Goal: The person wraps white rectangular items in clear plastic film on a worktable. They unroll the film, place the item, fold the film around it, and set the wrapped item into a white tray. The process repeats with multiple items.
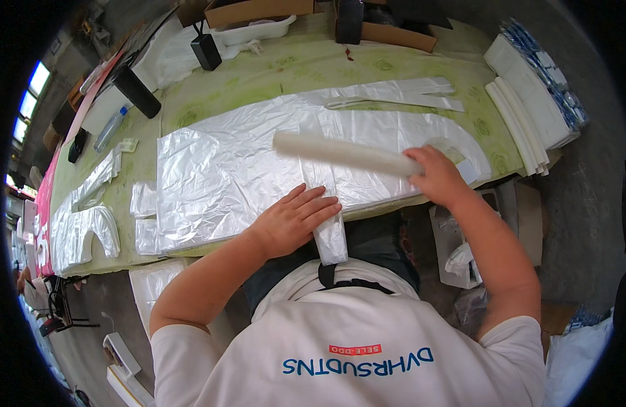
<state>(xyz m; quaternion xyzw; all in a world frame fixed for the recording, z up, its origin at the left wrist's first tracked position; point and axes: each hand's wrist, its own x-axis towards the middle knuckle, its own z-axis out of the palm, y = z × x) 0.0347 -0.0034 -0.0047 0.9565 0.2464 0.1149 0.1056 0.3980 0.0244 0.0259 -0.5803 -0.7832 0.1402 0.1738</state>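
My right hand (435, 175) grips one end of a pale roll (343, 152), somewhat blurred, which slants over a stack of shiny white plastic film (216, 168). Palm down, with its fingers spread, my left hand (297, 216) rests on a folded plastic strip (330, 231) that crosses the stack and hangs over the table's near edge. The stack has a curved cutout at its right end, beside which lies a small white card (466, 172). Behind the stack lie long plastic straps (394, 94).
Several pale rolls (516, 127) lie at the right beside a white stack with blue packets (552, 76). A black cylinder (136, 91), a plastic bottle (111, 129) and cut film pieces (84, 229) are at the left. Cardboard boxes (399, 35) stand at the back; a bin (445, 254) is below right.
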